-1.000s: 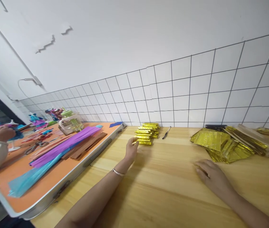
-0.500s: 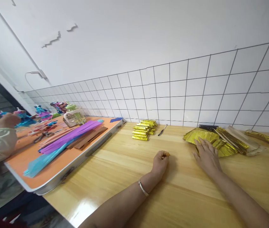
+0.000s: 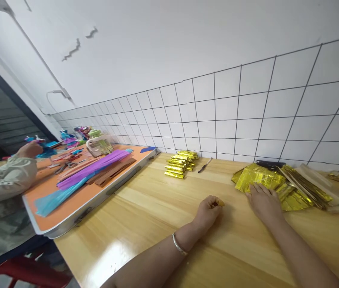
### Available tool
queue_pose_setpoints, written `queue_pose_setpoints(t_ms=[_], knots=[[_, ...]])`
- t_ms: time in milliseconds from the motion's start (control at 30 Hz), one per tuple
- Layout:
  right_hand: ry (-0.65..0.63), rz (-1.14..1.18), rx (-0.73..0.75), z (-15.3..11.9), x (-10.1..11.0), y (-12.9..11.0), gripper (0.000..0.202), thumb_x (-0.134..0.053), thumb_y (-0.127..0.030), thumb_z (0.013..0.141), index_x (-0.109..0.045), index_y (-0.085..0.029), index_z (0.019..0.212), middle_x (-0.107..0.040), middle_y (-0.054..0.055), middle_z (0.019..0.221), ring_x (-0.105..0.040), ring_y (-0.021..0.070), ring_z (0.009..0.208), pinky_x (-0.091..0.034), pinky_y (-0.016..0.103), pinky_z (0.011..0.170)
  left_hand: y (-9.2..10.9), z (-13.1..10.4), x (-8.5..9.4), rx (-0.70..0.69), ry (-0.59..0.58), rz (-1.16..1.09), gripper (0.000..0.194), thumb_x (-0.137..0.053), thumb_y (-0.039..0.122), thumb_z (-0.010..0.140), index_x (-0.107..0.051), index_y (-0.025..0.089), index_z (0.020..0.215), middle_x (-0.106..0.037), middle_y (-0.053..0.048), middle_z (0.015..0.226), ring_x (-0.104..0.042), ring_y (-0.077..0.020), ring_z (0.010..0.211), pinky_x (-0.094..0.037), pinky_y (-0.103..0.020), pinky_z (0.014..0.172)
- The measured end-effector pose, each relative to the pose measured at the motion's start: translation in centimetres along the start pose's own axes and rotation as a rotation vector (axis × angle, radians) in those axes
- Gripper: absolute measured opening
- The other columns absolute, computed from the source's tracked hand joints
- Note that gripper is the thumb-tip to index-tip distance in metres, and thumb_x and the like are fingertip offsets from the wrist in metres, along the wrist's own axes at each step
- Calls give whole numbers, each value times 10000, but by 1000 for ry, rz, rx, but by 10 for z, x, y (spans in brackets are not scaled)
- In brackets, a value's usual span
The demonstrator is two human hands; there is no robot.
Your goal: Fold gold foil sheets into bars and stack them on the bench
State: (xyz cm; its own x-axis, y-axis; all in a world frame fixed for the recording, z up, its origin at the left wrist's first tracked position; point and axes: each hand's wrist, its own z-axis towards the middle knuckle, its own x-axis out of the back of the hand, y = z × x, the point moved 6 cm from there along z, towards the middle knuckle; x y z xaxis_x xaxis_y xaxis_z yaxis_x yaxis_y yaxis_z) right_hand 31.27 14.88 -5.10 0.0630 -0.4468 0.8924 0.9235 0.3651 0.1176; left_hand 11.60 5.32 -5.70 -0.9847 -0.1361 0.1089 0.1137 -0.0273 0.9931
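Note:
My right hand (image 3: pixel 264 202) lies over the near edge of a fanned pile of gold foil sheets (image 3: pixel 259 176), fingers stretched out and touching the top ones. To its left, my left hand (image 3: pixel 207 214) rests on the wooden table (image 3: pixel 157 216) with its fingers curled closed. A small orange-yellow bit (image 3: pixel 220 203) shows at its fingertips; whether it is held or worn on a finger I cannot tell. Behind my left hand, several narrow folded gold foil strips (image 3: pixel 181 163) are stacked near the wall, with a pen (image 3: pixel 205 165) beside them.
An orange-topped folding table (image 3: pixel 49 222) on the left bears purple crepe paper (image 3: pixel 93 170), blue and brown paper, scissors (image 3: pixel 64 167) and a greenish bottle (image 3: pixel 97 142). A co-worker's sleeve (image 3: pixel 10 176) is beside it. Below stands a red stool (image 3: pixel 25 272). The tiled wall (image 3: pixel 223 134) bounds the back.
The view has shifted a little. My right hand stays on the foil pile, where a top sheet sits differently under the fingers. My left hand stays closed.

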Motion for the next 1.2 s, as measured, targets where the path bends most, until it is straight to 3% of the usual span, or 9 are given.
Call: queue_pose_setpoints(t_ms=[167, 300, 467, 700, 867, 1000, 1200], knots=[[-12, 16, 19, 0, 15, 0, 301, -375, -353, 880, -611, -179, 950, -647, 118, 985, -533, 273, 963, -334, 418, 827, -2, 4, -7, -3, -59, 20, 114, -563, 129, 683, -618, 169, 775, -541, 21, 628, -448, -68, 516, -354, -172, 479], [-8, 43, 6, 0, 26, 2, 270, -438, -414, 846, -589, -196, 796, -618, 104, 831, -527, 275, 876, -359, 384, 731, 0, 5, -9, -20, -68, 38, 116, -557, 118, 685, -621, 164, 770, -542, 18, 635, -450, -71, 536, -358, -177, 500], [6, 84, -24, 0, 27, 4, 241, -449, -395, 833, -575, -195, 788, -597, 104, 820, -503, 279, 872, -357, 381, 722, 3, 3, -8, -37, -73, 65, 117, -550, 115, 695, -620, 158, 778, -537, 15, 654, -448, -73, 558, -359, -176, 513], [37, 195, -9, 1, 17, 9, 232, -419, -266, 830, -609, -170, 920, -617, 106, 891, -493, 263, 908, -344, 371, 789, 3, 2, -9, -58, -126, 141, 127, -547, 95, 694, -623, 160, 772, -568, 0, 722, -488, -85, 629, -388, -179, 565], [133, 228, -30, -3, 25, 11, 259, -454, -179, 795, -610, -179, 1003, -622, 93, 921, -490, 262, 944, -326, 371, 811, 4, -3, -9, -85, -185, 215, 126, -546, 106, 712, -623, 160, 796, -583, -6, 767, -512, -94, 685, -407, -184, 620], [144, 233, -24, -2, 29, 10, 219, -501, -163, 762, -609, -209, 947, -615, 63, 890, -487, 251, 930, -319, 363, 791, 12, -7, -13, -175, -227, 376, 145, -523, 111, 734, -628, 163, 818, -601, -9, 802, -529, -102, 726, -413, -194, 666], [71, 218, 1, 5, 20, 7, 107, -529, -192, 746, -584, -200, 837, -608, 71, 836, -485, 249, 871, -321, 349, 735, 21, -10, -17, -254, -254, 509, 163, -524, 84, 719, -644, 172, 788, -617, -1, 775, -542, -110, 739, -416, -203, 701]])
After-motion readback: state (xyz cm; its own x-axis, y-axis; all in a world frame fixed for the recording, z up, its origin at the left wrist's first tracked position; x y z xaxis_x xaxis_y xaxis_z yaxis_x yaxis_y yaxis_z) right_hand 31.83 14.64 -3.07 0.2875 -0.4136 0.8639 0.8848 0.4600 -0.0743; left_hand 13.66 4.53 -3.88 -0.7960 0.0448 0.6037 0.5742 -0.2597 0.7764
